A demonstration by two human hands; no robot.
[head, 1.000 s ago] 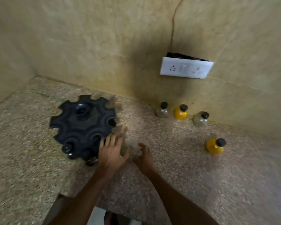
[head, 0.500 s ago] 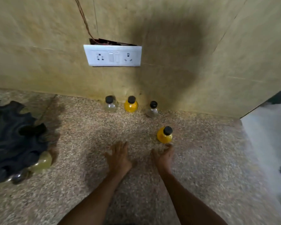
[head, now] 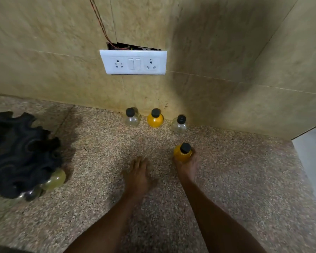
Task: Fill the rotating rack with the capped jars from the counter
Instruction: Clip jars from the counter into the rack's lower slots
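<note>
The black rotating rack (head: 16,152) sits at the left edge of the speckled counter (head: 98,143). A greenish jar (head: 56,178) and a dark jar (head: 32,193) hang in its near slots. My right hand (head: 187,166) grips a yellow jar with a black cap (head: 182,152) that stands on the counter. My left hand (head: 138,173) rests flat on the counter with fingers straight, holding nothing. Against the wall stand a clear jar (head: 131,118), a yellow jar (head: 155,119) and another clear jar (head: 179,124), all black-capped.
A white socket and switch plate (head: 133,62) is on the tiled wall above the jars, with loose wires above it. The counter ends at the right edge (head: 297,161), beside a pale floor.
The view has swung right from the rack to the jars. My right hand reached forward and closed around the nearest yellow jar; my left hand left the rack and lies on the counter.
</note>
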